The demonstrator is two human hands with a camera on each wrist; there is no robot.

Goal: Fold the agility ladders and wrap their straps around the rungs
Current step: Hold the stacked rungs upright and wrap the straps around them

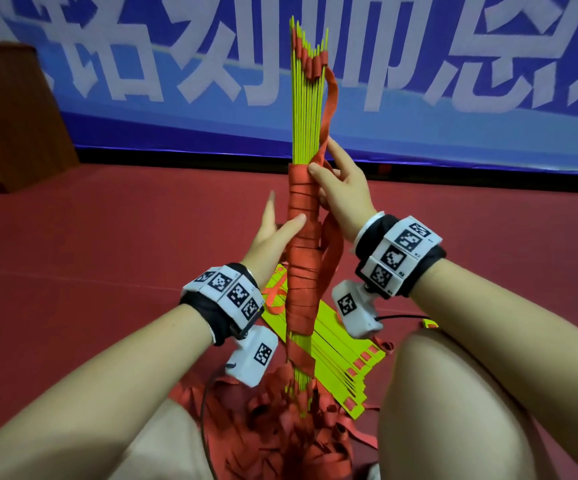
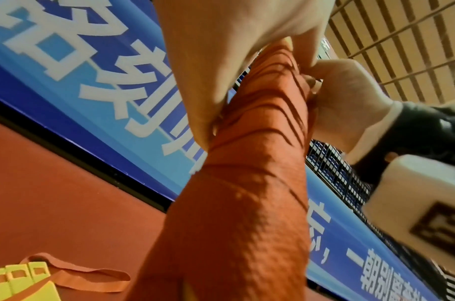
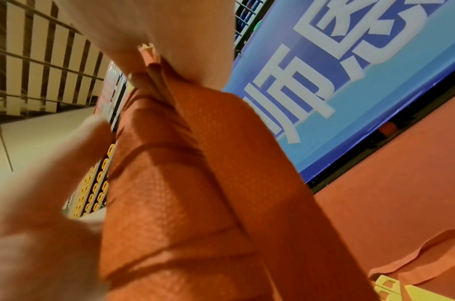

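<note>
Now mid-wrap: the left hand (image 1: pixel 273 233) grips the upright bundled rungs (image 1: pixel 306 109), the right hand (image 1: pixel 341 185) pinches the red strap (image 1: pixel 330 98) at the wrapping's top, and another snug turn looks next.

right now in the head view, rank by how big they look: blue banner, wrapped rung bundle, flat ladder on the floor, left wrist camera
1. banner
2. bundle
3. flat ladder, partly hidden, so unsure
4. left wrist camera, nearer the lens

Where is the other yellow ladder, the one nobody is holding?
In the head view, the second ladder lies folded on the red floor, behind the upright bundle, between the person's forearms.
</note>
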